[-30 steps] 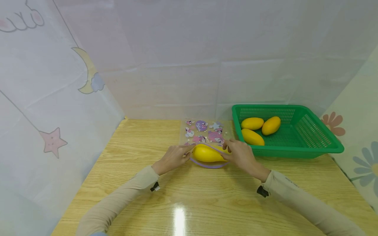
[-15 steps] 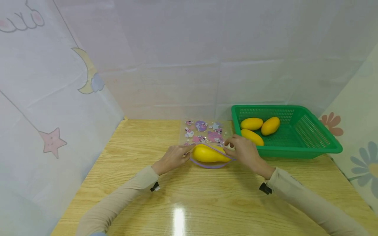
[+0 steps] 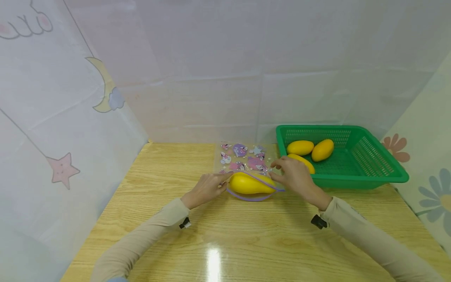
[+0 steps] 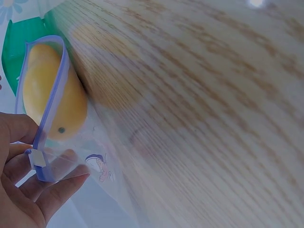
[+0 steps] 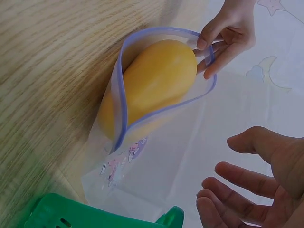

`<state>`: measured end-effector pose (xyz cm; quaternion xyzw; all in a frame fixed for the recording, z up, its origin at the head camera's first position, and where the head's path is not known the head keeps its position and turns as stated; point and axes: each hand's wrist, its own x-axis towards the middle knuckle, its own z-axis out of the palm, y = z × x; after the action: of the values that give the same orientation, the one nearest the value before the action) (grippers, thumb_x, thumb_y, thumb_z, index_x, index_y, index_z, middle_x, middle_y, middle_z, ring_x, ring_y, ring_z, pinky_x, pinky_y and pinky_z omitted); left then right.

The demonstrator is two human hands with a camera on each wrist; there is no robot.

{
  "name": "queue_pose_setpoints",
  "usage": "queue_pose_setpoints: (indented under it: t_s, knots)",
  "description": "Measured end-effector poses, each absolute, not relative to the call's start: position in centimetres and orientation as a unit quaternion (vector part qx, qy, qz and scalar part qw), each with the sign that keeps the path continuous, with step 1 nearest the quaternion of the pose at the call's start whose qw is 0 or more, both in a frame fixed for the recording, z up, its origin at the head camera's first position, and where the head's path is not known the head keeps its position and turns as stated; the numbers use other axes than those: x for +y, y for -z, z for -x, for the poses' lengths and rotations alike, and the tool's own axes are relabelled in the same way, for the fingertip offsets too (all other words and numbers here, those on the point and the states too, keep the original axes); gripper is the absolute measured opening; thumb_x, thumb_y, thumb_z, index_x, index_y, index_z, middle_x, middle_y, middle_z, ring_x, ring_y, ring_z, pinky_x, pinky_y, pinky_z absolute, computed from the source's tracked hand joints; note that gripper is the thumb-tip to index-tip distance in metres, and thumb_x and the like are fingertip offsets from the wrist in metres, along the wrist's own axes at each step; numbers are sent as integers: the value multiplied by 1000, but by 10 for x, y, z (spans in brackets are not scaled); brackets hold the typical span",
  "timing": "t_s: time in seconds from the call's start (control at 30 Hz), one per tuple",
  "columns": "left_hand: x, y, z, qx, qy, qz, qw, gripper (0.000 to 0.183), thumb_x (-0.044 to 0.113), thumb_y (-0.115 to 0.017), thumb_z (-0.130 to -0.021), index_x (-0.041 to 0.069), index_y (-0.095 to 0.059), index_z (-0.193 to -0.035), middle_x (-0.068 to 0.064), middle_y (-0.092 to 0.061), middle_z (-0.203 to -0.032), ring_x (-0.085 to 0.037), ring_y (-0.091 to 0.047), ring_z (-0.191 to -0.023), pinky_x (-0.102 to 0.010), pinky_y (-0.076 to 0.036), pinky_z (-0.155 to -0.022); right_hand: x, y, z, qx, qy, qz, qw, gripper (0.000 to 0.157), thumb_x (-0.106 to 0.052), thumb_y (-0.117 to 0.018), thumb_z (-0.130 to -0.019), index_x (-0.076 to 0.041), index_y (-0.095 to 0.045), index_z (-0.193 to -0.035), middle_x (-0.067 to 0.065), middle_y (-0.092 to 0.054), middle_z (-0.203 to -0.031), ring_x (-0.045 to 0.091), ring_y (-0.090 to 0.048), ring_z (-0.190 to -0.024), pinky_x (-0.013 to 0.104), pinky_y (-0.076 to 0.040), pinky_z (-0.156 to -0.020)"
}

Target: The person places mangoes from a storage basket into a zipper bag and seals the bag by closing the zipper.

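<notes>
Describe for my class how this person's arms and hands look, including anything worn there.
The beige fabric left sleeve and beige fabric right sleeve are long and close-fitting, ending near the hands. The left hand and right hand wear no gloves. A small black device with a white part sits by the left cuff, another small black device by the right.

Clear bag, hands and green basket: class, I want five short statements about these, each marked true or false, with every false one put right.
1. A yellow fruit lies inside the clear bag. True.
2. The bag's mouth is sealed. False: it gapes open.
3. The left hand pinches the bag's rim. True.
4. The right hand grips the fruit. False: it holds nothing.
5. The green basket contains three fruits. True.
</notes>
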<state>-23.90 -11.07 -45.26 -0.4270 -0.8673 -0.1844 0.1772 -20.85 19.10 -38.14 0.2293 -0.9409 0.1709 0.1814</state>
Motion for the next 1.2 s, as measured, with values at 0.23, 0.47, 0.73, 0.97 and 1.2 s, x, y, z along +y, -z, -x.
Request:
queue_pose_setpoints:
  t_s: [0.23, 0.47, 0.73, 0.97, 1.2]
  knots:
    - [-111, 454, 239, -867, 184, 428, 179, 41, 1, -66, -88, 1, -64, -129, -9, -74, -93, 0, -28, -45, -13, -21, -39, 193, 378, 209, -942, -172, -224, 183, 19, -17, -81, -80, -4, -74, -92, 7, -65, -80, 18, -56, -61, 29, -45, -48]
    - [-111, 453, 239, -866, 189, 428, 176, 40, 1, -66, -89, 0, -64, -129, -10, -74, -96, 0, -28, -44, -13, -21, -38, 197, 376, 211, -941, -166, -224, 191, 20, -18, -81, -81, -4, -75, -94, 8, -65, -83, 17, -56, -61, 30, -46, -49]
    - [-110, 452, 239, -869, 189, 424, 169, 40, 2, -66, -89, 1, -64, -129, -9, -74, -96, 0, -29, -44, -12, -22, -38, 203, 373, 213, -936, -174, -222, 210, 22, -20, -78, -83, -3, -76, -97, 8, -66, -84, 15, -53, -56, 27, -40, -42]
    - [-111, 453, 240, -871, 187, 423, 167, 40, 2, -66, -89, 1, -64, -130, -9, -74, -95, 1, -27, -44, -12, -22, -38, 207, 371, 216, -930, -174, -226, 230, 20, -17, -79, -83, -2, -75, -95, 10, -66, -83, 15, -52, -53, 27, -37, -39]
    - [-110, 453, 240, -871, 185, 423, 169, 40, 1, -66, -89, 1, -64, -129, -8, -74, -93, 1, -26, -44, -12, -21, -38, 210, 363, 217, -929, -186, -225, 226, 17, -16, -77, -83, -2, -75, -94, 14, -68, -84, 21, -58, -60, 29, -41, -43]
